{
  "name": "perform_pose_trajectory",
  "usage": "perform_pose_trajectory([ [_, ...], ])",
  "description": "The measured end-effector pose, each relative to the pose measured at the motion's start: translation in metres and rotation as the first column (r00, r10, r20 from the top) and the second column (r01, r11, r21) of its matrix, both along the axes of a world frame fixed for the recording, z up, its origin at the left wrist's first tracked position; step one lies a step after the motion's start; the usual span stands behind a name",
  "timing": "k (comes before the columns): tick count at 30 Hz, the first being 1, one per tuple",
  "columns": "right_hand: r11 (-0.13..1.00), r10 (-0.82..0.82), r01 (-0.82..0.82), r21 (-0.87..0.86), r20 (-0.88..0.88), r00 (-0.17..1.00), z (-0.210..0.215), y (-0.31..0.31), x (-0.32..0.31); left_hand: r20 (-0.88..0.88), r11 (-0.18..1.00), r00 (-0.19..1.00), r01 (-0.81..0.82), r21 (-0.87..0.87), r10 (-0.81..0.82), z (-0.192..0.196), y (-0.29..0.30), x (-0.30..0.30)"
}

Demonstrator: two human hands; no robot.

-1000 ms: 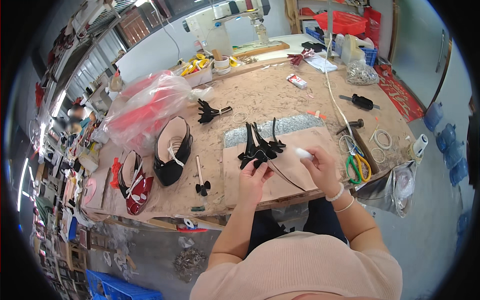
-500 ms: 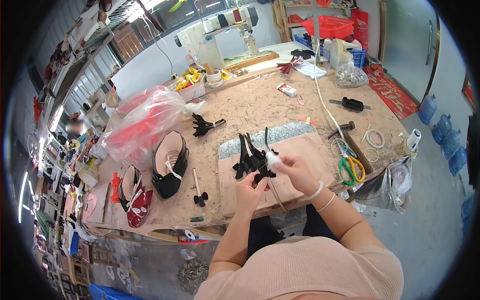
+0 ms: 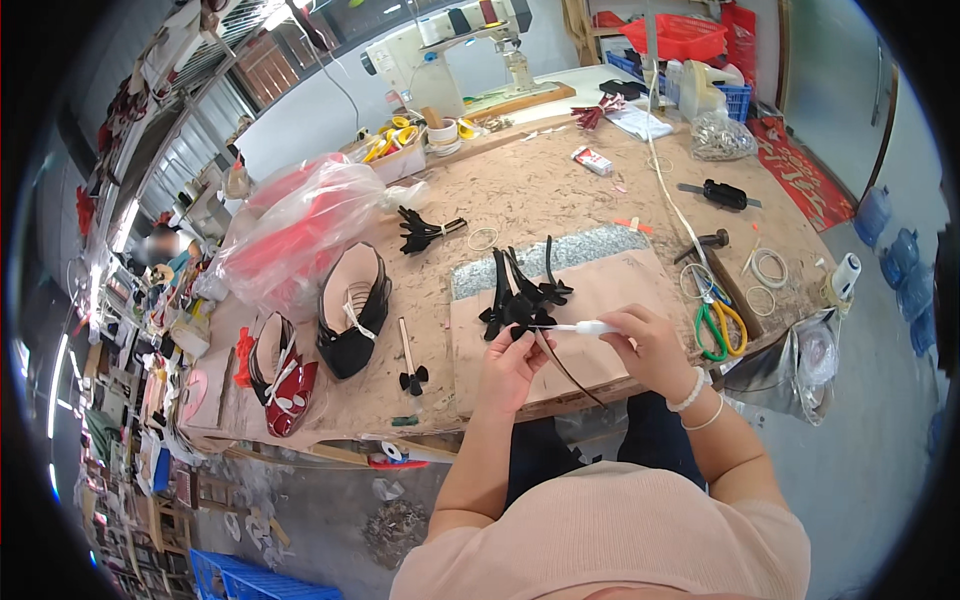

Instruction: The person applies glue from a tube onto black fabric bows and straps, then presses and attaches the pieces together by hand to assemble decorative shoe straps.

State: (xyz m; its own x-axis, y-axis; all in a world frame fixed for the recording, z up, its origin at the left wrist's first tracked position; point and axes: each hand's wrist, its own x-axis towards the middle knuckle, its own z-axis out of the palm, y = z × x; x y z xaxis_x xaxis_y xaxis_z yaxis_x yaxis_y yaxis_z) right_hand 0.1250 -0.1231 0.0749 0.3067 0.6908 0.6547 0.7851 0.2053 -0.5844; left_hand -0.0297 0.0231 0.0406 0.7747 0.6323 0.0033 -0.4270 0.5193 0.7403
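My left hand [image 3: 510,372] is closed on a black bow [image 3: 521,332] with a thin strap [image 3: 570,376] that trails toward the table's front edge. In my right hand [image 3: 648,350] is a slim white tool with a narrow tip [image 3: 592,327]. It lies nearly level, its tip at the bow. I cannot make out its exact kind. Just beyond my left hand, several more black bows with straps [image 3: 510,290] lie heaped on a beige sheet [image 3: 600,290]. A single black bow on a pale strap [image 3: 412,380] rests to the left.
A black shoe [image 3: 350,340] and a dark red shoe [image 3: 292,395] stand on the left, before a plastic bag [image 3: 300,240]. A bundle of black straps [image 3: 425,231] lies farther back. Scissors [image 3: 718,330] and a hammer [image 3: 708,242] are on the right. A sewing machine [image 3: 420,70] stands at the back.
My right hand has drawn to the right, and the white tool has turned from steep to nearly level, tip at the bow. The strap now shows trailing toward the front edge. The view has shifted slightly.
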Motion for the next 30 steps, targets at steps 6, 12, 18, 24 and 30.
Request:
perform_pose_trajectory([
  [6,0.999,-0.034,0.033,0.022,0.039,0.999,0.001,-0.001,0.000,-0.016,0.998,0.998,-0.061,0.018,0.061,0.002,-0.001,-0.006],
  [12,0.998,-0.058,0.055,0.023,0.143,0.988,0.006,-0.003,0.000,-0.030,0.995,0.995,-0.093,0.036,0.094,0.004,-0.007,-0.005],
  [18,1.000,-0.027,0.030,-0.005,0.268,0.963,0.012,0.002,0.011,-0.037,0.992,0.994,-0.097,0.079,0.100,-0.001,-0.006,-0.002],
  [24,0.998,0.014,0.022,-0.067,0.490,0.872,0.039,0.013,0.023,0.018,0.993,0.998,-0.059,-0.105,0.061,-0.007,-0.006,-0.001],
  [30,0.985,0.104,0.027,-0.172,0.708,0.699,0.071,0.028,0.027,0.100,0.970,0.994,-0.013,-0.244,0.039,-0.011,-0.005,0.002],
])
